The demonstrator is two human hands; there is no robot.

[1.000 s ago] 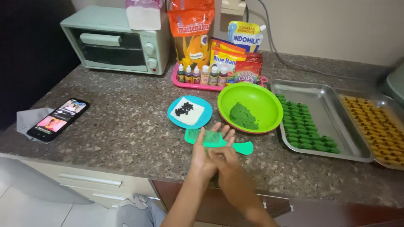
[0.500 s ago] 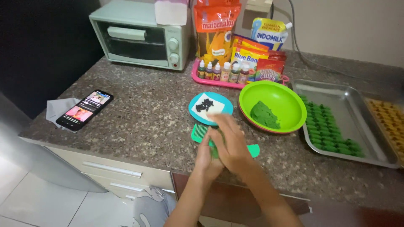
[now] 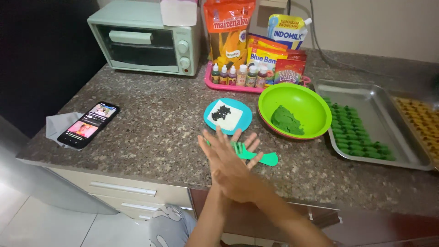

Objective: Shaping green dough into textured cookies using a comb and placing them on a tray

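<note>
A speckled granite counter (image 3: 151, 123) carries a mint toaster oven (image 3: 145, 37), a steel tray (image 3: 366, 121) of green pieces and a green bowl (image 3: 315, 103) holding green dough (image 3: 287, 121). Just in front, the left hand (image 3: 244, 160) and right hand (image 3: 224, 162) press flat together, fingers spread, gripping nothing. They hover over a green comb (image 3: 256, 156) lying beside a small blue plate (image 3: 242, 122).

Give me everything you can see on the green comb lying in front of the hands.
The green comb looks like bright plastic, with a row of short teeth at its left end and a flat, rounded handle pointing right. It lies flat on the speckled stone counter, just below the blue plate and left of the green bowl. The pressed-together hands, left hand and right hand, cover its toothed end, so contact cannot be told.
</note>
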